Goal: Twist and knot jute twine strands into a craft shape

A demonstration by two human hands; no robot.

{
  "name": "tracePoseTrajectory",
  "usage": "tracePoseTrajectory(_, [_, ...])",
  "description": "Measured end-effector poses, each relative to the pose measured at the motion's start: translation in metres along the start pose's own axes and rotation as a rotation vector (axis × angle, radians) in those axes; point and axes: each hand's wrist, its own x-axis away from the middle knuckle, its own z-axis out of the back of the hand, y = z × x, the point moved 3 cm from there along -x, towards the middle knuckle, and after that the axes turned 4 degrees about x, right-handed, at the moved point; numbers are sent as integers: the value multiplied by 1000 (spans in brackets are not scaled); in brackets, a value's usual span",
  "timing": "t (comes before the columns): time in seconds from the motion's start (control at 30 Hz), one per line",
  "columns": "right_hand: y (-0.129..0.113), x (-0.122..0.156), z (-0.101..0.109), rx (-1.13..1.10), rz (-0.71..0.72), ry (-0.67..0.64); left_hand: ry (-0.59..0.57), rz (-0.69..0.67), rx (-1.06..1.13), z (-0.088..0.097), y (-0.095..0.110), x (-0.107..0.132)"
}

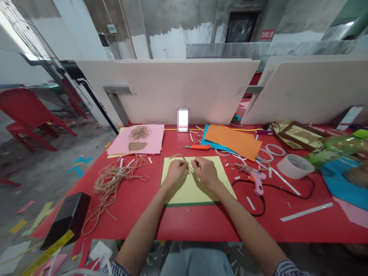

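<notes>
Both hands meet over a pale yellow sheet (189, 188) lying on the red table (201, 224). My left hand (176, 170) is closed in a pinch on a thin piece of jute twine (177, 156) that loops up and to the left. My right hand (204, 171) pinches the same twine a short way to the right. The stretch of twine between the two hands is short and partly hidden by the fingers.
A loose tangle of twine (113, 182) lies left of the sheet, with a pink sheet (138, 142) bearing twine coils behind it. Right of the sheet are a pink glue gun (257, 180), tape roll (294, 166), orange paper (232, 140), orange cutter (198, 147). A black box (67, 218) sits at the left corner.
</notes>
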Motion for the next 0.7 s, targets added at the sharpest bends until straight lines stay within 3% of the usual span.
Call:
tracePoseTrajectory(0.13, [-23, 10, -12, 28, 108, -95, -8, 74, 345, -3, -5, 0])
tracePoseTrajectory(0.23, [-30, 15, -21, 101, 87, -181, 9, 127, 495, -3, -5, 0])
tracePoseTrajectory(0.3, [-29, 16, -22, 85, 71, -174, 70, 107, 446, 0, -4, -1])
tracePoseTrajectory(0.37, [-25, 15, -19, -23, 50, -69, 130, 37, 314, 3, 0, -1])
tracePoseTrajectory(0.47, [-14, 11, -18, -302, -73, 88, 108, -49, 118, 3, 5, 0])
tracePoseTrajectory(0.6, [-1, 5, -27, -575, -251, -72, -50, -110, 28, -1, 11, 3])
tracePoseTrajectory(0.7, [6, 0, -24, -456, -261, -131, -140, -114, -46, -3, 12, 6])
